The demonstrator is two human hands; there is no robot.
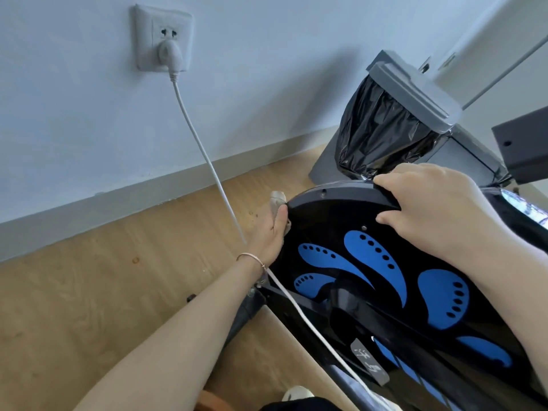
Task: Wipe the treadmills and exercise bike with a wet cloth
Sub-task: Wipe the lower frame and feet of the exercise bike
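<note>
The exercise bike's black flywheel housing (341,221), with blue teardrop patterns, fills the lower right. My left hand (268,232) is at the housing's left edge, shut on a small pale cloth (277,200) pressed against the rim. Only part of the cloth shows above my thumb. My right hand (427,203) rests on the top rim of the housing, fingers curled over the edge and thumb on the face. A thin bracelet circles my left wrist.
A white cable (204,155) runs from a wall socket (163,40) down across the wooden floor (89,292) and along the bike frame. A grey bin with a black liner (382,129) stands just behind the bike. A shoe tip shows at the bottom.
</note>
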